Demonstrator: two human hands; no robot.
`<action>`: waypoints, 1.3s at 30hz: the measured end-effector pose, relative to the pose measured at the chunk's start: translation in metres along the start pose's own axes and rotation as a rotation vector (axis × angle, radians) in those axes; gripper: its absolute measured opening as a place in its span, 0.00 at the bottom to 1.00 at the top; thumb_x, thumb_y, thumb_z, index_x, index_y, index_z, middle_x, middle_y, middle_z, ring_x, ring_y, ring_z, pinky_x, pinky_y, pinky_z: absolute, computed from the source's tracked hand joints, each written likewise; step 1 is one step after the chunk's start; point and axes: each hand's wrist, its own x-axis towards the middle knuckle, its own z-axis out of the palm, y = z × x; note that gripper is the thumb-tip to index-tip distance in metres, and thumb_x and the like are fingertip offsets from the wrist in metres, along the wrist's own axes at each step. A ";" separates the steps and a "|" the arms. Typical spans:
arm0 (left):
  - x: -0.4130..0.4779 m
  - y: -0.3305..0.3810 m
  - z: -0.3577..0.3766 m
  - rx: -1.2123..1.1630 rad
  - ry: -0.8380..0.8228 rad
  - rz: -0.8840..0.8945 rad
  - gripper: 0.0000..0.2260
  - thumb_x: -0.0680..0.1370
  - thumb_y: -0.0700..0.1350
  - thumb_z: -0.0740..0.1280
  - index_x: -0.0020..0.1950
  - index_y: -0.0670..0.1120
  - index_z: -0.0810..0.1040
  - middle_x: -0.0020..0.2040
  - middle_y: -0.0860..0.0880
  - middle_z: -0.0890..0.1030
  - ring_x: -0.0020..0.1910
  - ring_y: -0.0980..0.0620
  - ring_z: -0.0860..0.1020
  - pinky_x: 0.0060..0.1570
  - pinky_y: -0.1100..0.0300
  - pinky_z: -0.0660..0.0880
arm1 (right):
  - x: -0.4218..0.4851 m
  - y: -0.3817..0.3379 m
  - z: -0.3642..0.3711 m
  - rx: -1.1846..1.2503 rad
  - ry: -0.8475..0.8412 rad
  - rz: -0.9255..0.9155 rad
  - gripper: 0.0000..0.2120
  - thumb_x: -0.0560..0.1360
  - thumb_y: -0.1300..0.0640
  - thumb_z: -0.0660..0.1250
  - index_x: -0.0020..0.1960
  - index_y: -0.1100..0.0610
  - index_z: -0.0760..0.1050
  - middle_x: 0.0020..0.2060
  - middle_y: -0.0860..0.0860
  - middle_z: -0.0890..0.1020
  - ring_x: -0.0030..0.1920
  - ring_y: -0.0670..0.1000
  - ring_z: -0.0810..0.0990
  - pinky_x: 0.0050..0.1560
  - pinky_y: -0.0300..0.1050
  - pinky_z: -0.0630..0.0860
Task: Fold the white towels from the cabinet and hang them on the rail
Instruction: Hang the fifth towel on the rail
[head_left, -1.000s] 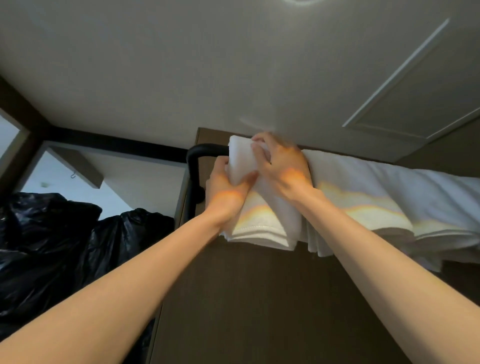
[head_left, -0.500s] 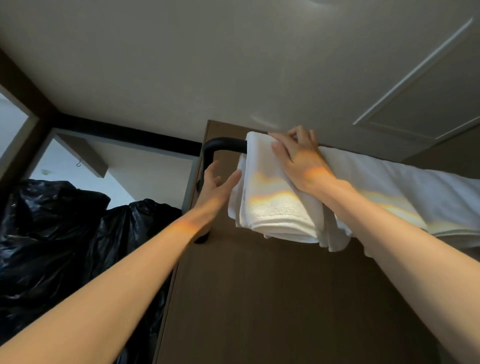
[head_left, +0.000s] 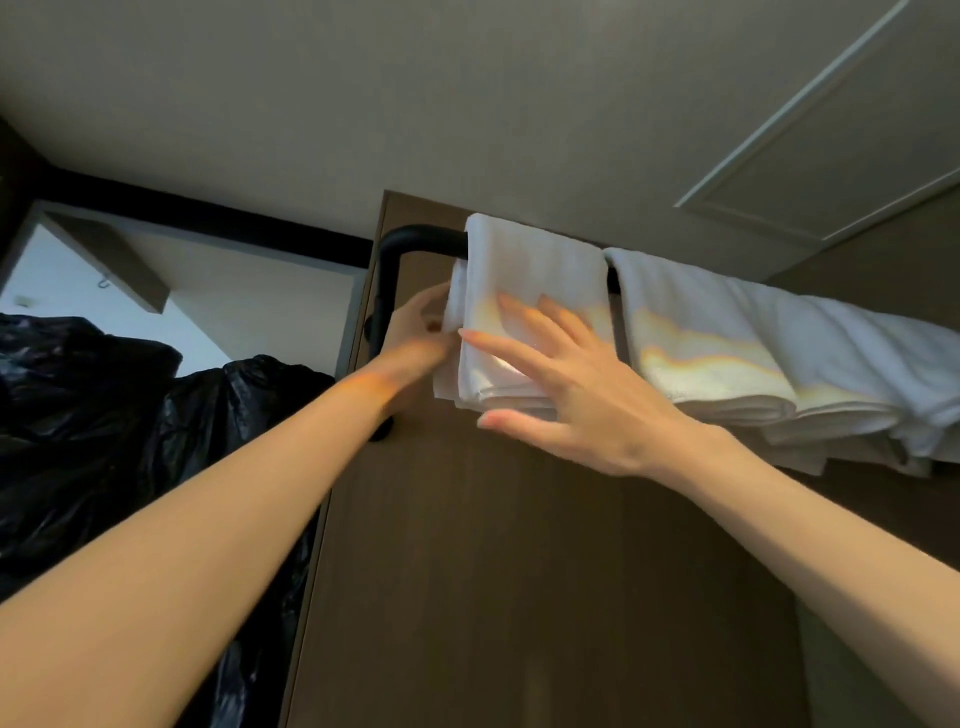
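The folded white towel (head_left: 535, 291) hangs over the black rail (head_left: 415, 241), near the rail's bent left end, against a dark brown cabinet panel (head_left: 519, 571). The right hand (head_left: 571, 384) lies flat on the towel's front with its fingers spread, the thumb under the lower hem, and it covers the towel's lower right part. The left hand (head_left: 421, 332) reaches to the towel's left edge in front of the rail's downward leg; it is blurred, so I cannot tell whether it pinches the cloth or only touches it. Just to the right, past a narrow gap of bare rail, more white towels (head_left: 727, 353) hang in a row. Black rubbish bags (head_left: 104, 415) are heaped at the left, beside the panel
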 end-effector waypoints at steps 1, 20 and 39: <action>-0.003 -0.001 -0.001 -0.032 -0.020 -0.003 0.27 0.74 0.43 0.73 0.71 0.51 0.70 0.60 0.50 0.79 0.57 0.54 0.77 0.57 0.55 0.77 | -0.002 0.000 0.004 -0.061 0.002 -0.016 0.35 0.76 0.35 0.61 0.77 0.36 0.48 0.79 0.47 0.48 0.78 0.57 0.45 0.74 0.59 0.48; -0.031 -0.002 0.015 -0.363 -0.095 -0.304 0.24 0.75 0.36 0.70 0.70 0.51 0.72 0.58 0.46 0.81 0.55 0.47 0.81 0.54 0.47 0.79 | -0.001 0.009 0.028 -0.173 0.211 0.092 0.38 0.74 0.61 0.71 0.78 0.51 0.56 0.74 0.56 0.65 0.72 0.61 0.67 0.64 0.59 0.72; -0.044 0.018 0.012 -0.401 -0.166 -0.376 0.25 0.73 0.47 0.73 0.69 0.51 0.72 0.57 0.48 0.83 0.52 0.50 0.83 0.46 0.56 0.81 | -0.009 0.024 0.068 -0.320 0.508 0.165 0.40 0.74 0.57 0.72 0.77 0.51 0.52 0.76 0.60 0.58 0.77 0.62 0.55 0.77 0.54 0.43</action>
